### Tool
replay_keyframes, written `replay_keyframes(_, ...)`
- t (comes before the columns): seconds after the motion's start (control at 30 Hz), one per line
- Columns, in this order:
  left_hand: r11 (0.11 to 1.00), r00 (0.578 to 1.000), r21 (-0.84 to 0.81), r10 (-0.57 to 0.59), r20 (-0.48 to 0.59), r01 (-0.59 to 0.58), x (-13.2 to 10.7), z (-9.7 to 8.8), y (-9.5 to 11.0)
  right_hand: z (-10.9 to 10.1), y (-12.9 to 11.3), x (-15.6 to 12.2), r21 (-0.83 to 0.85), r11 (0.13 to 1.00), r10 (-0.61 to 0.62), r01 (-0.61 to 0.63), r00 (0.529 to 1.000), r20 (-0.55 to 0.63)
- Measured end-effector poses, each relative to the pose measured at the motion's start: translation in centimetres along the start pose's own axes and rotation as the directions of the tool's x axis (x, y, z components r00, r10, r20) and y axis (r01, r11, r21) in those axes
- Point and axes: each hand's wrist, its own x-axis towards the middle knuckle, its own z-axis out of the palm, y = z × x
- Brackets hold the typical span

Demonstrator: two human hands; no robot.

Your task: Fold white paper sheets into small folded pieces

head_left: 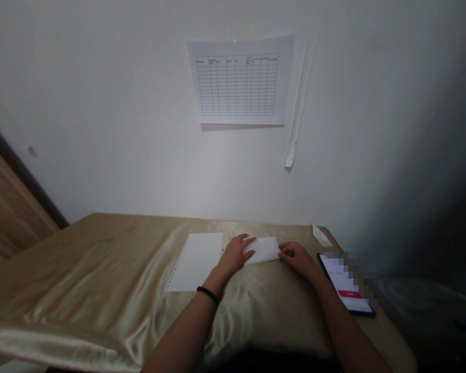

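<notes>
A small folded white paper [264, 249] lies on a table draped in shiny gold cloth [101, 269]. My left hand [235, 254] rests flat on the paper's left part, fingers stretched out over it. My right hand [297, 257] is at the paper's right edge with its fingertips curled and pressed against that edge. A black band sits on my left wrist.
A white sheet with punched edges [196, 260] lies left of my left hand. A phone with a lit screen [346, 284] lies at the right. A small paper scrap [321, 235] sits near the far right corner. A printed table sheet [241, 80] hangs on the wall.
</notes>
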Motion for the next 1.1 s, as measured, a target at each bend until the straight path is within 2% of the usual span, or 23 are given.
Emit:
replay_keyframes(0.17, 0.989, 0.988, 0.145, -0.021, 0.151, -0.001, -0.4, 0.3, 0.3, 0.2, -0.2, 0.1, -0.054, 0.999, -0.001, -0.001, 1.0, -0.02)
replay_keyframes(0.3, 0.98, 0.995, 0.198, -0.008, 0.103, -0.012, -0.7, 0.1, 0.9, 0.3, -0.1, 0.1, -0.158, 0.987, -0.014, 0.008, 0.999, -0.035)
replay_keyframes(0.43, 0.97, 0.998, 0.241, 0.021, 0.061, -0.035, -0.9, -0.1, 1.6, 0.5, 0.2, 0.1, -0.248, 0.967, 0.038, -0.055, 0.997, -0.074)
replay_keyframes(0.63, 0.968, 0.989, 0.245, 0.009, 0.147, -0.045, -1.3, 0.5, 1.5, 0.6, 0.1, 0.1, -0.33, 0.942, 0.031, -0.054, 0.997, -0.072)
replay_keyframes(0.7, 0.963, 0.991, 0.264, 0.009, 0.137, -0.045, -1.3, 0.5, 1.6, 0.5, -0.3, 0.0, -0.354, 0.934, 0.035, -0.056, 0.997, -0.065)
replay_keyframes(0.87, 0.953, 0.998, 0.301, 0.016, 0.068, -0.036, -1.3, 0.0, 2.6, 0.4, -1.0, -0.2, -0.382, 0.922, 0.044, -0.063, 0.997, -0.06)
replay_keyframes(1.1, 0.975, 0.998, 0.219, -0.043, 0.047, 0.031, -0.9, 0.0, 3.1, 0.5, -0.9, -0.1, -0.357, 0.932, 0.063, -0.069, 0.998, -0.031)
